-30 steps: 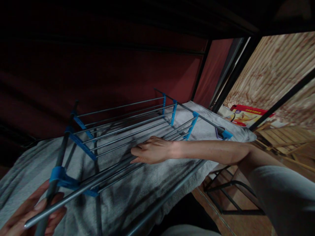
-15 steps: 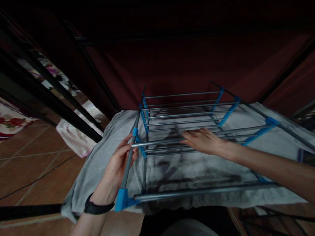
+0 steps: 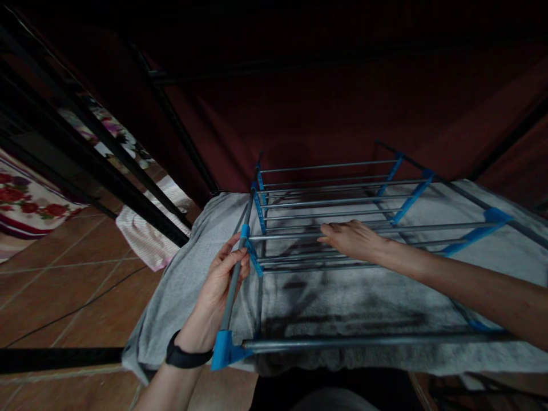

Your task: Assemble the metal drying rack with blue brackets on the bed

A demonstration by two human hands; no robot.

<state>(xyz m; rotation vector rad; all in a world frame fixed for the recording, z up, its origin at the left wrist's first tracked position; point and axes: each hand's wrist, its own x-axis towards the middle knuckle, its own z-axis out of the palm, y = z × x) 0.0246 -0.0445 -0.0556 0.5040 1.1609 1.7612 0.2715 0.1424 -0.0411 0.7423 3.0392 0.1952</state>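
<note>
On towel (image 3: 325,297) | rack (image 3: 342,228) — light, stiff, slick tubes | left hand (image 3: 218,285) wrapped round side tube | right hand (image 3: 353,240) flat, spread on rails — grip by tubes, not clips

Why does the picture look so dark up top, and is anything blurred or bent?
Head view: light is dim, and the red backdrop fades to black above; the left hand, right hand and drying rack stay fairly sharp; the rack casts dark shadows on the grey towel; straight bars bow near the edges.
</note>
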